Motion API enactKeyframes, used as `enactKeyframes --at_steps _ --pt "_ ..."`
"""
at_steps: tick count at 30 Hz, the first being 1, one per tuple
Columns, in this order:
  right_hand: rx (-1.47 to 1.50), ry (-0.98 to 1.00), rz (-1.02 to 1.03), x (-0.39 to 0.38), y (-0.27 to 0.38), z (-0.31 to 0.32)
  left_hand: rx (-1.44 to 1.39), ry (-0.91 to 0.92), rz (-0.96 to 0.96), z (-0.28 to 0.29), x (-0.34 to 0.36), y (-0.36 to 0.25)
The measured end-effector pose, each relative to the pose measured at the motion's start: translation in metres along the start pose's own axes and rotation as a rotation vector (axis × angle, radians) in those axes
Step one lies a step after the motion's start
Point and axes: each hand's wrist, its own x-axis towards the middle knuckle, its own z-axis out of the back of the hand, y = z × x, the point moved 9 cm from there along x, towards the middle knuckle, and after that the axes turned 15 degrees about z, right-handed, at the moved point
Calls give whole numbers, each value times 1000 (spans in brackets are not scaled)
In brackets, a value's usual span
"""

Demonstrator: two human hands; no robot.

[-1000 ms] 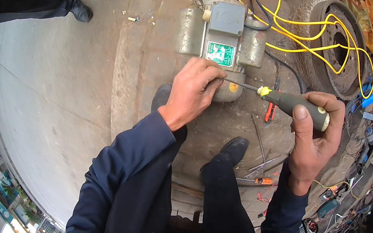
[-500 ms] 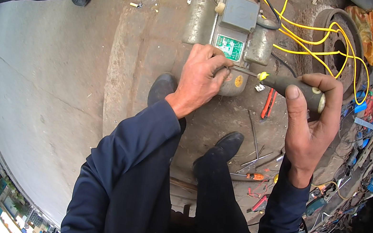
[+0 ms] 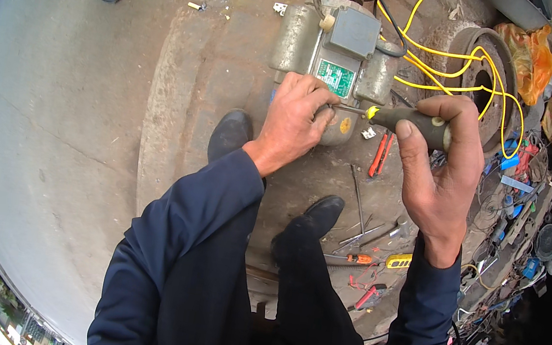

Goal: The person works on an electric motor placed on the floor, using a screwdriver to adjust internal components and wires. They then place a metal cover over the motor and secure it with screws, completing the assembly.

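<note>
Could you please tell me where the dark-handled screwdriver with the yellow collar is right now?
In the head view, upper right of centre, the dark-handled screwdriver with the yellow collar is gripped in the right hand, its shaft running left to the left hand on the grey electric motor.

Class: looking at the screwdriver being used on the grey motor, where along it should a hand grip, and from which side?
Grip the screwdriver by its thick dark handle, from the right, as the right hand does. It lies roughly level, its thin shaft pointing left into the motor, where the left hand crowds the tip.
</note>
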Motion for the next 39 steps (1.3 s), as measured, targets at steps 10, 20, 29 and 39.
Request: enactKeyframes --at_steps 10,20,29,39 --pt "-61 67 14 2 12 -3 -37 -38 16 4 0 2" --pt "-21 98 63 -5 14 0 -81 -53 51 3 -1 8" --pt "-16 138 66 -1 9 1 -129 -77 60 3 -1 12" --pt "104 87 -137 -3 -9 2 -148 -87 63 4 -4 13"
